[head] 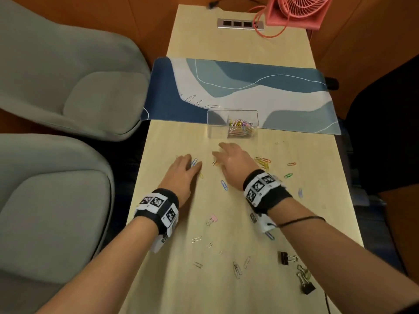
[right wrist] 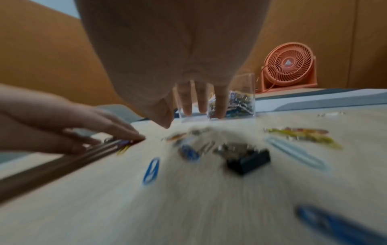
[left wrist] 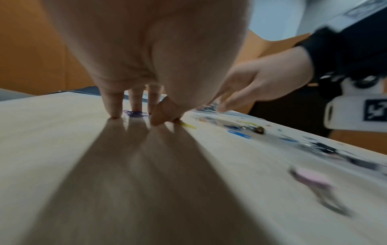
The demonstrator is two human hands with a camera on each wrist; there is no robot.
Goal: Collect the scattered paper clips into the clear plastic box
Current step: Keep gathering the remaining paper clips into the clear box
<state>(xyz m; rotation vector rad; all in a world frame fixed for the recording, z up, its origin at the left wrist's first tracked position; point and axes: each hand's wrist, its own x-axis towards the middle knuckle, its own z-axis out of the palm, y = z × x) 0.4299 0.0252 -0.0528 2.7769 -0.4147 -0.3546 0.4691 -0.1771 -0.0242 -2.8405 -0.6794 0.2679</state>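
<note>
While both forearms are stretched over the table (head: pixel 283 223):
Left hand (head: pixel 184 168): laid palm-down nearer than the clear plastic box (head: pixel 233 123), straight fingertips (left wrist: pixel 114 114) pressed around a purple paper clip (left wrist: pixel 135 113).
Right hand (head: pixel 231 162): held just before the box, fingers relaxed, nothing gripped.
Paper clips (head: pixel 263 162): scattered nearer than the box; many are piled inside it.

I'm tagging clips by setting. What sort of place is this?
Probably an office or meeting room: a long wooden table with a built-in socket strip, grey upholstered chairs beside it, and a desk mat.
</note>
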